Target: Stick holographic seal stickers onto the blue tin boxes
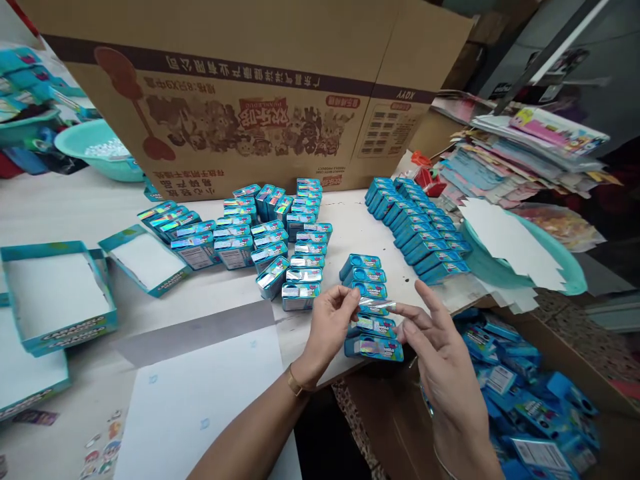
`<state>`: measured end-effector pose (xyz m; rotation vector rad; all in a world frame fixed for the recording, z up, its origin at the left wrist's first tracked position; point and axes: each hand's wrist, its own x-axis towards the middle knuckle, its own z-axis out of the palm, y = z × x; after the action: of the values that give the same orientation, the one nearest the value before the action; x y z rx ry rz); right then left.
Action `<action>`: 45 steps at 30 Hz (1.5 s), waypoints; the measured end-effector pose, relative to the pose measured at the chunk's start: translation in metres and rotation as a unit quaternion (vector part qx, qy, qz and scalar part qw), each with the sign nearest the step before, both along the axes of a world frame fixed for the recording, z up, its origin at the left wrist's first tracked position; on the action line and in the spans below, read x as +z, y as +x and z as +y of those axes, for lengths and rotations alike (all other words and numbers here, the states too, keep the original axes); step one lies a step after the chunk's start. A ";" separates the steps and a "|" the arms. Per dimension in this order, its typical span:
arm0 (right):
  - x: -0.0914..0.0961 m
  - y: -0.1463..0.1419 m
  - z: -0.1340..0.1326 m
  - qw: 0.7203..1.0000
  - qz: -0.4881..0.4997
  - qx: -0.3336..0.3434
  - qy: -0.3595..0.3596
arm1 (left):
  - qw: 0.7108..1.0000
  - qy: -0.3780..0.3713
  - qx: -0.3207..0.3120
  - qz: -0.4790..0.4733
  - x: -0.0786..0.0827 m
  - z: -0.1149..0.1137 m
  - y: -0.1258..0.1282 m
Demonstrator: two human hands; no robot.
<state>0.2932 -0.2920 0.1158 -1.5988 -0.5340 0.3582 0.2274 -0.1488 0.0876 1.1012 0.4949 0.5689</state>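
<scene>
My left hand and my right hand meet over the table's front edge. Between their fingertips stretches a small shiny sticker strip. The left thumb and forefinger pinch one end; the right forefinger and thumb touch the other end, with the remaining right fingers spread. Right under the strip lies a short row of blue tins, the nearest one by my palms. More blue tins with holographic labels lie in rows to the left.
A big printed cardboard carton stands behind the tins. Open teal trays sit at the left, another row of blue tins at the right. A box of blue tins sits lower right, a teal basin with white paper beyond.
</scene>
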 end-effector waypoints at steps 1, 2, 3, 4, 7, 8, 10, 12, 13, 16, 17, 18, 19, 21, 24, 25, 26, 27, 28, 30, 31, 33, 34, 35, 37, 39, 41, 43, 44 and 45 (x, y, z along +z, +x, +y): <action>-0.004 0.000 0.005 0.999 -0.021 -0.025 -0.011 | 1.000 0.015 0.013 0.009 -0.002 -0.001 0.001; -0.009 0.000 0.011 0.997 -0.050 -0.056 -0.025 | 0.999 0.027 0.027 0.019 -0.005 -0.003 0.002; -0.014 0.001 0.017 0.991 -0.088 -0.089 -0.040 | 0.998 0.037 0.042 0.029 -0.008 -0.004 0.003; -0.020 0.001 0.024 0.983 -0.128 -0.118 -0.056 | 0.997 0.045 0.058 0.037 -0.010 -0.005 0.004; -0.034 0.004 0.039 0.951 -0.231 -0.174 -0.110 | 0.990 0.069 0.111 0.054 -0.017 -0.007 0.008; -0.037 0.005 0.042 0.941 -0.255 -0.181 -0.127 | 0.987 0.076 0.125 0.059 -0.019 -0.007 0.009; -0.042 0.007 0.044 0.923 -0.295 -0.186 -0.160 | 0.984 0.085 0.143 0.069 -0.023 -0.007 0.010; -0.043 0.008 0.043 0.905 -0.334 -0.185 -0.187 | 0.982 0.085 0.149 0.075 -0.027 -0.007 0.011; -0.043 0.009 0.042 0.897 -0.350 -0.182 -0.199 | 0.982 0.083 0.150 0.077 -0.030 -0.008 0.012; -0.043 0.011 0.040 0.883 -0.374 -0.160 -0.233 | 0.982 0.072 0.151 0.087 -0.038 -0.010 0.013; -0.043 0.011 0.040 0.881 -0.377 -0.151 -0.244 | 0.982 0.067 0.151 0.091 -0.041 -0.011 0.013; -0.044 0.011 0.040 0.878 -0.379 -0.142 -0.255 | 0.982 0.061 0.152 0.094 -0.044 -0.011 0.014; -0.045 0.011 0.041 0.875 -0.383 -0.135 -0.264 | 0.982 0.053 0.152 0.096 -0.047 -0.012 0.015; -0.047 0.012 0.042 0.869 -0.391 -0.126 -0.276 | 0.983 0.030 0.153 0.093 -0.051 -0.014 0.016; -0.049 0.013 0.043 0.863 -0.401 -0.117 -0.285 | 0.985 -0.003 0.152 0.081 -0.055 -0.018 0.018; -0.049 0.014 0.043 0.862 -0.403 -0.113 -0.286 | 0.985 -0.011 0.153 0.077 -0.055 -0.019 0.018; -0.048 0.015 0.043 0.862 -0.404 -0.109 -0.286 | 0.985 -0.017 0.155 0.073 -0.056 -0.021 0.019; -0.048 0.015 0.043 0.862 -0.405 -0.106 -0.285 | 0.985 -0.023 0.157 0.068 -0.057 -0.022 0.019; -0.047 0.016 0.043 0.863 -0.405 -0.103 -0.284 | 0.984 -0.031 0.163 0.062 -0.058 -0.024 0.020; -0.045 0.017 0.042 0.866 -0.400 -0.099 -0.283 | 0.981 -0.062 0.178 0.051 -0.061 -0.026 0.021; -0.045 0.018 0.042 0.868 -0.396 -0.099 -0.283 | 0.978 -0.081 0.185 0.046 -0.063 -0.026 0.023; -0.047 0.020 0.043 0.872 -0.387 -0.101 -0.283 | 0.974 -0.115 0.192 0.038 -0.067 -0.026 0.026; -0.048 0.022 0.043 0.873 -0.383 -0.104 -0.283 | 0.973 -0.124 0.189 0.037 -0.068 -0.025 0.028; -0.050 0.024 0.042 0.874 -0.380 -0.107 -0.283 | 0.974 -0.128 0.184 0.040 -0.069 -0.025 0.029; -0.051 0.030 0.039 0.878 -0.374 -0.105 -0.279 | 0.972 -0.134 0.181 0.061 -0.068 -0.025 0.027; -0.046 0.033 0.032 0.881 -0.381 -0.105 -0.259 | 0.971 -0.139 0.177 0.075 -0.062 -0.026 0.013; -0.033 0.030 0.025 0.879 -0.404 -0.123 -0.222 | 0.978 -0.133 0.151 0.062 -0.053 -0.028 -0.016; -0.015 0.019 0.021 0.878 -0.419 -0.157 -0.173 | 0.987 -0.119 0.103 0.037 -0.043 -0.028 -0.057; -0.006 0.011 0.024 0.885 -0.411 -0.167 -0.143 | 0.989 -0.116 0.086 0.034 -0.039 -0.027 -0.079; 0.001 0.001 0.029 0.897 -0.396 -0.158 -0.116 | 0.989 -0.117 0.084 0.037 -0.035 -0.024 -0.101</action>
<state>0.2941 -0.2627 0.1163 -2.0094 -0.8442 -0.5311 0.1259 -0.1728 0.0522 0.8639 0.7064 0.6015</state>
